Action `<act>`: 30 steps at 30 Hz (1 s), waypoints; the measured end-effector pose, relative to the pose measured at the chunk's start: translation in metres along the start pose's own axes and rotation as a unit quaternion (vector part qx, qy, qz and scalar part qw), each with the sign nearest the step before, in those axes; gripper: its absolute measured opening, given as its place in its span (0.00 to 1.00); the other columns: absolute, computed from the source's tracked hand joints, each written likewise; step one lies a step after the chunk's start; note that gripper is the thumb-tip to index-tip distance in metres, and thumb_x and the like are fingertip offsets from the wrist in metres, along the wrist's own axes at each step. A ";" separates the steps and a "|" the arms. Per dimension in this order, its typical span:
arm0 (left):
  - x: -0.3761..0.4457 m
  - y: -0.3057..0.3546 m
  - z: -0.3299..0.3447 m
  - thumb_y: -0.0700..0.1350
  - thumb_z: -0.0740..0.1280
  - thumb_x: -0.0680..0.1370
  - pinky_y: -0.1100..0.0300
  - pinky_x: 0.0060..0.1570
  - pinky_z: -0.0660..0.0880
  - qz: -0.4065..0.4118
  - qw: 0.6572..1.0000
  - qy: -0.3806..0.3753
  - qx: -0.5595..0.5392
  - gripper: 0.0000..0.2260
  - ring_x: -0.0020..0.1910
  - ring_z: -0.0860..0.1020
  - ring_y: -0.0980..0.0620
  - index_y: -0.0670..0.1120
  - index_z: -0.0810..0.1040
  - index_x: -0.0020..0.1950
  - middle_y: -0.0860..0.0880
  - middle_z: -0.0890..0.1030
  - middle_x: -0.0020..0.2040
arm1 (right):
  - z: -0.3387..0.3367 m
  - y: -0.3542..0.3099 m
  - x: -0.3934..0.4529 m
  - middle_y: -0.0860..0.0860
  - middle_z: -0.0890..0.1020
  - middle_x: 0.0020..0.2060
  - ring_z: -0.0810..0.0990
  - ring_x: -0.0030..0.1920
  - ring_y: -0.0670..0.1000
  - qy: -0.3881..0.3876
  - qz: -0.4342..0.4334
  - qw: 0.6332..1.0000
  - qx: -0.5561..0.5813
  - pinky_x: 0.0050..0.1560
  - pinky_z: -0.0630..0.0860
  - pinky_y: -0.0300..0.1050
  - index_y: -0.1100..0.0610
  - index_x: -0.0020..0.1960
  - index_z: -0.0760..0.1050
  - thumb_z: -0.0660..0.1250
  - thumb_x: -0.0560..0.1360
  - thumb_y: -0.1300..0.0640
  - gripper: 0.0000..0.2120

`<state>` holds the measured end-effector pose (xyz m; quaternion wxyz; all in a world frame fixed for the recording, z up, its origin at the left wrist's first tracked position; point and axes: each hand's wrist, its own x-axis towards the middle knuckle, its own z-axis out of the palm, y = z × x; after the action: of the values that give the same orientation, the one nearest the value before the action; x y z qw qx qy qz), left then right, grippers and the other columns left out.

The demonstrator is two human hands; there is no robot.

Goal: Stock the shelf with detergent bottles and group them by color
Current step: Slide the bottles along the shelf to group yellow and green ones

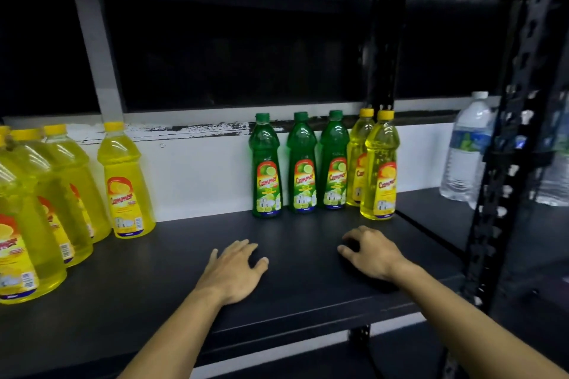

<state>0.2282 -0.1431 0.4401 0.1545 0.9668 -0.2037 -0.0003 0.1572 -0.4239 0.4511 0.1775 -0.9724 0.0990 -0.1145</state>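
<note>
Three green detergent bottles (301, 163) stand in a row at the back of the dark shelf (172, 258). Right beside them stand two small yellow bottles (380, 166), one in front of the other. Several large yellow bottles (126, 181) are grouped at the left end. My left hand (234, 271) hovers over or rests on the shelf in front of the green bottles, fingers relaxed and empty. My right hand (369, 252) is over the shelf in front of the small yellow bottles, fingers loosely curled, holding nothing.
A clear water bottle (465, 148) stands on the neighbouring shelf at the right, behind a black perforated upright post (505, 163). A white wall panel runs along the back. The shelf's front edge is below my wrists.
</note>
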 end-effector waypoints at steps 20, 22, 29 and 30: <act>0.000 0.006 0.001 0.64 0.51 0.81 0.52 0.77 0.45 -0.014 1.000 0.026 0.003 0.26 0.78 0.51 0.59 0.57 0.58 0.78 0.59 0.55 0.79 | -0.029 0.065 0.126 0.57 0.73 0.62 0.73 0.62 0.61 0.189 0.222 0.907 0.303 0.62 0.73 0.62 0.57 0.70 0.58 0.82 0.59 0.45 0.49; 0.000 0.006 0.001 0.63 0.51 0.81 0.52 0.77 0.45 -0.015 1.000 0.026 0.003 0.26 0.78 0.51 0.59 0.57 0.58 0.78 0.59 0.55 0.79 | -0.026 0.064 0.126 0.57 0.73 0.62 0.73 0.62 0.61 0.202 0.219 0.905 0.304 0.61 0.74 0.62 0.57 0.69 0.58 0.81 0.61 0.46 0.46; 0.000 0.005 0.001 0.63 0.51 0.81 0.51 0.77 0.45 -0.014 1.000 0.020 0.007 0.27 0.78 0.51 0.58 0.57 0.58 0.78 0.58 0.55 0.79 | -0.019 0.048 0.107 0.55 0.74 0.60 0.74 0.61 0.59 0.225 0.238 0.913 0.242 0.57 0.72 0.57 0.56 0.67 0.61 0.78 0.65 0.44 0.41; 0.000 0.005 0.001 0.63 0.51 0.81 0.51 0.77 0.45 -0.013 1.000 0.020 0.008 0.27 0.78 0.51 0.58 0.57 0.58 0.78 0.58 0.55 0.79 | -0.019 0.043 0.102 0.55 0.74 0.60 0.74 0.61 0.59 0.223 0.237 0.917 0.229 0.57 0.72 0.56 0.56 0.67 0.61 0.78 0.65 0.43 0.40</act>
<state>0.2259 -0.1478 0.4411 0.1508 0.9703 -0.1883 0.0185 0.2434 -0.4936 0.4712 0.3904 -0.8025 0.3350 -0.3022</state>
